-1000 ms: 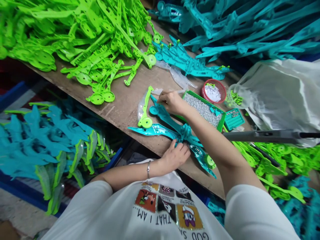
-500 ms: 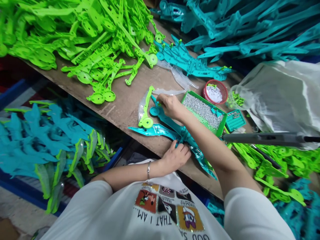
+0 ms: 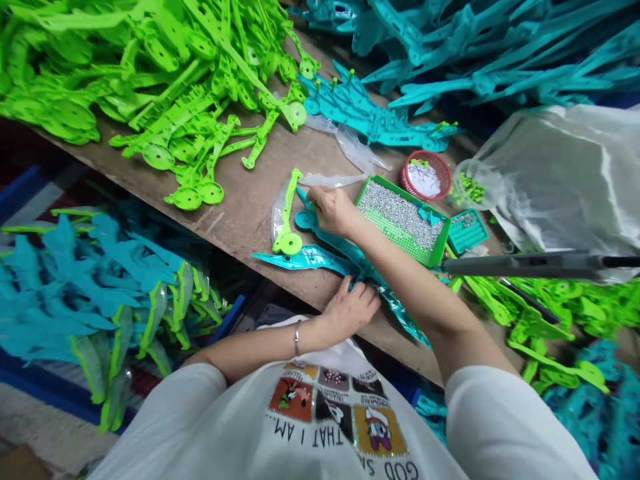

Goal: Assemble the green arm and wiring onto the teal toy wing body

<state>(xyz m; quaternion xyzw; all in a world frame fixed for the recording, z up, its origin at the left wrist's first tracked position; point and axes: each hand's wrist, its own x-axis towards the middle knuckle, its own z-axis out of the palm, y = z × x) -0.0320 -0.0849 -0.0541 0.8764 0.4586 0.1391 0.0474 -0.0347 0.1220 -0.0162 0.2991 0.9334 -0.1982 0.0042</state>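
A teal plastic part (image 3: 305, 258) with long pointed arms lies on the table before me. My left hand (image 3: 350, 307), with a bracelet at the wrist, is curled on the near edge of its middle, the fingertips against the teal plastic. Over the upper arm of the part is my right hand (image 3: 330, 208), its fingers pinched near the tip; anything between them is hidden. Just left of the teal part lies a lime green piece (image 3: 288, 243) with a round end, beside a clear curved piece (image 3: 277, 215).
A green tray (image 3: 445, 248) of small metal pieces, a red basket (image 3: 447, 189), a clear bowl (image 3: 493, 195) and a grey tool (image 3: 525, 264) are at the right. Lime (image 3: 165, 87) and teal (image 3: 450, 40) piles stand behind; more parts (image 3: 95, 273) hang at the left.
The whole view has shifted slightly. Both hands keep nearly the same places on the teal part, with no clear change in grip.
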